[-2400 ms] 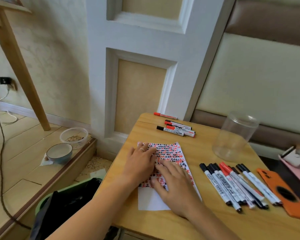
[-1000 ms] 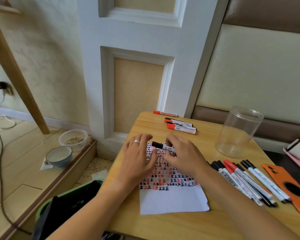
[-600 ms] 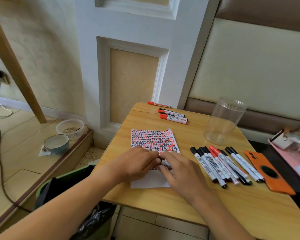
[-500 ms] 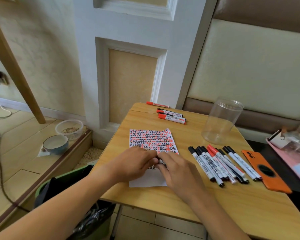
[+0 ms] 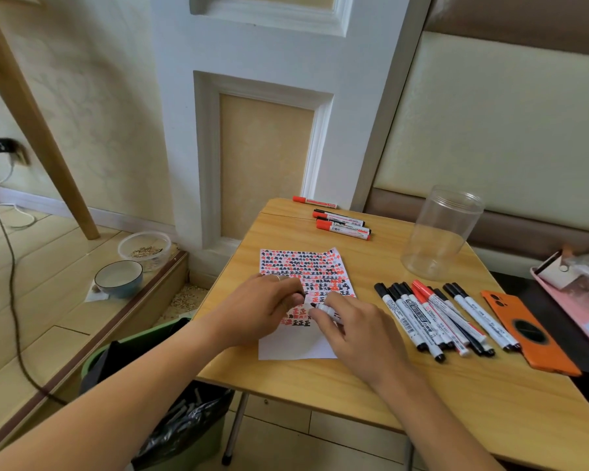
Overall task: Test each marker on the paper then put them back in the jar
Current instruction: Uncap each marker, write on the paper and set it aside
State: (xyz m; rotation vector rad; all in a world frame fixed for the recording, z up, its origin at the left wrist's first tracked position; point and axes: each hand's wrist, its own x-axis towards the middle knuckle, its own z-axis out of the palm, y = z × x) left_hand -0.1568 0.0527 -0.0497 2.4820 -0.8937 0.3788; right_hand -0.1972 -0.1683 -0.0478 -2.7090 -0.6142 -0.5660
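Now my right hand point(image 5: 347, 321) pinches the marker point(image 5: 323, 309) over the paper's point(image 5: 296, 348) near half, its long axis running left-right with the bared tip toward my left hand point(image 5: 269, 305), which is curled, seemingly round the pulled cap; the jar point(image 5: 439, 232) stands empty by the tabletop's far right edge.

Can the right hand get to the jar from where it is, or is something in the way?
Probably yes. The jar stands open-topped at the table's far right with bare tabletop around it. The row of markers lies between but flat, easy to pass over. The right hand holds a marker though.
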